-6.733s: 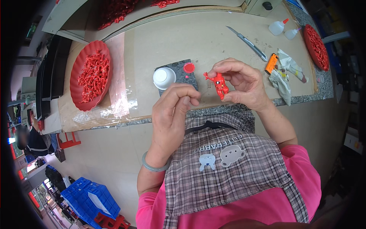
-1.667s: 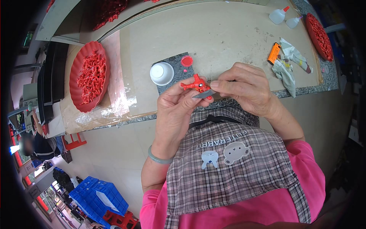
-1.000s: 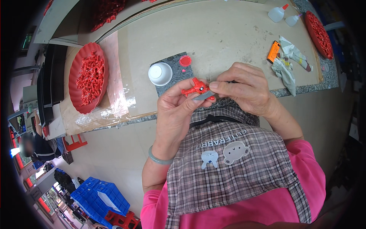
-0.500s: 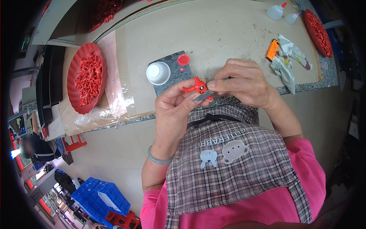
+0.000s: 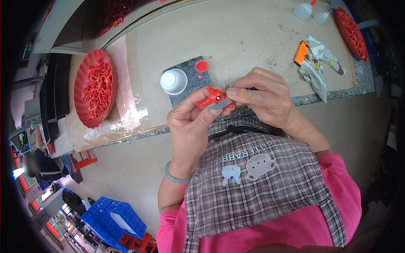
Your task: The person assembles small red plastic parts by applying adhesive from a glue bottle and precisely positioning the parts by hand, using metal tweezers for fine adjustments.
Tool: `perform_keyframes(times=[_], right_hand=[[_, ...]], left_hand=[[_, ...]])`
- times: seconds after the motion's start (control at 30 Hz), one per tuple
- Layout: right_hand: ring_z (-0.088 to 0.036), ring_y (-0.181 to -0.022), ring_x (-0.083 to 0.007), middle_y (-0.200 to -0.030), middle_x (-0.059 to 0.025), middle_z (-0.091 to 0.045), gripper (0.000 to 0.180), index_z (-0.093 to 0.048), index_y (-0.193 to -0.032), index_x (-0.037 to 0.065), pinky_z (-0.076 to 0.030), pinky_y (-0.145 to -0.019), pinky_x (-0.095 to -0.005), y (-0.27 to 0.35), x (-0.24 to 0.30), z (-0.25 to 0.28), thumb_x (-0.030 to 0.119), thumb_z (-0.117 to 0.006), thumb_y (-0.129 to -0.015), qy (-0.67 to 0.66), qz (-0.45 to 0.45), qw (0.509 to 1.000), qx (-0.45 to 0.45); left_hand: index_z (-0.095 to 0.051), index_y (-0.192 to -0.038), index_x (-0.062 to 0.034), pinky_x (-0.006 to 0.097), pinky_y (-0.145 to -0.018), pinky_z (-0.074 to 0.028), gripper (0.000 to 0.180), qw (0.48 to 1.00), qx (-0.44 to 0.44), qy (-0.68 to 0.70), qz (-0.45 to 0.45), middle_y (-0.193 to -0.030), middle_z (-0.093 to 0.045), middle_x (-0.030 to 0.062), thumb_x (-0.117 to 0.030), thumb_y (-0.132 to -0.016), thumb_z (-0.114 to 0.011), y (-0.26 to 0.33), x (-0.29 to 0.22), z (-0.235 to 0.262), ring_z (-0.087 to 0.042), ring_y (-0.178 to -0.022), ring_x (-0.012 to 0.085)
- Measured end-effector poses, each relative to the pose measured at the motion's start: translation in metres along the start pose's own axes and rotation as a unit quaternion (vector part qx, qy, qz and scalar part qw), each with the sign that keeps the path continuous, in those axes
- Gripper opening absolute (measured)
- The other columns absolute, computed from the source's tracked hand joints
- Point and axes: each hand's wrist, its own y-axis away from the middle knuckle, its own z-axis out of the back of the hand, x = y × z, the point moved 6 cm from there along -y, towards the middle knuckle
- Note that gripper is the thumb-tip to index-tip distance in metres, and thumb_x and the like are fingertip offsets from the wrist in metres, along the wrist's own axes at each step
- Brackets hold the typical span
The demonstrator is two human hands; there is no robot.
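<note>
Left hand [image 5: 188, 121]: thumb and fingers pinched on a small glossy red figurine [image 5: 212, 96] with a white-and-black eye, just below centre of frame, held in the air near the table edge. Right hand [image 5: 265, 100]: thumb and forefinger closed tight on a flat grey metal blade [image 5: 220, 104], the other fingers curled in; its grip end is mostly hidden. Blade slants across the figurine's lower side, tip right by the left thumb. Actual contact: can't tell.

Just above the left hand: dark grey speckled square slab [image 5: 185, 66] on the table. White round cup [image 5: 173, 82] sits at its left side, shallow red round dish [image 5: 201, 65] near its upper right corner, small pink bit [image 5: 200, 77] just below the dish.

Upper right: orange rectangular box-like item [image 5: 301, 53] beside crumpled whitish cloths [image 5: 314, 80]. Two translucent squeeze bottles [image 5: 303, 12] stand above, one red-tipped, one purple-tipped. Far upper right, red oval tray [image 5: 345, 42] full of small red pieces.

Left: red scalloped oval tray [image 5: 80, 84], heap of red pieces [image 5: 98, 88] inside. Lower left: blue plastic crates [image 5: 112, 215] on the floor. Co-worker in dark clothes [image 5: 46, 166] at far left edge.
</note>
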Motion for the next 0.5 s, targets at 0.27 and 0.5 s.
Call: perform_keyframes(times=[0.27, 0.5], right_hand=[[-0.059, -0.064, -0.0195, -0.083, -0.0096, -0.066, 0.039, -0.069, -0.105, 0.006, -0.045, -0.053, -0.0286, 0.003, -0.006, -0.001, 0.004, -0.076, -0.067, -0.086, -0.041, 0.995, -0.022], [-0.061, -0.065, -0.0204, -0.081, -0.0081, -0.066, 0.034, -0.071, -0.101, 0.006, -0.046, -0.053, -0.0293, -0.006, -0.008, 0.008, 0.007, -0.076, -0.067, -0.044, 0.008, 0.998, 0.045]], left_hand=[[-0.058, -0.118, 0.0058, 0.036, -0.079, -0.060, 0.029, 0.995, 0.024, 0.095, 0.028, -0.109, -0.065, 0.0192, 0.005, -0.088, -0.059, -0.001, 0.009, 0.000, -0.068, -0.090, 0.0276], [-0.059, -0.118, 0.0059, 0.035, -0.078, -0.060, 0.029, 0.997, 0.014, 0.072, 0.021, -0.107, -0.066, 0.0187, 0.005, -0.089, -0.059, 0.000, 0.008, -0.001, -0.069, -0.089, 0.0265]])
